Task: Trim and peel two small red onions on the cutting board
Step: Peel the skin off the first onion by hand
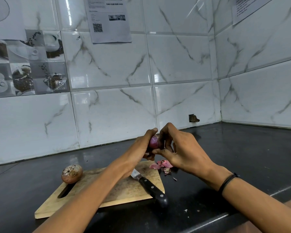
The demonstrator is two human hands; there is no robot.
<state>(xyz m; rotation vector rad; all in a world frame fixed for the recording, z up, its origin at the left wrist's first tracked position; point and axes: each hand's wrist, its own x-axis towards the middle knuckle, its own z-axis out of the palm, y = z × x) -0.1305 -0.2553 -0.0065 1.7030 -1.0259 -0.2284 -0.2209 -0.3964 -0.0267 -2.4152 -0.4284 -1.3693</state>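
My left hand (142, 147) grips a small purple-red onion (153, 142), held in the air above the far right corner of the wooden cutting board (121, 189). My right hand (178, 148) curls its fingers and thumb round the same onion from the right. A second onion (72, 173), still in its brown dry skin, sits on the board's left end by the handle slot. A black-handled knife (150, 186) lies on the board's right side, blade pointing away from me.
Pink onion peels (162, 165) lie at the board's far right corner and on the black counter (225, 165) beside it. Small scraps dot the counter near the front edge. White marble-look tiled walls close the back and right side.
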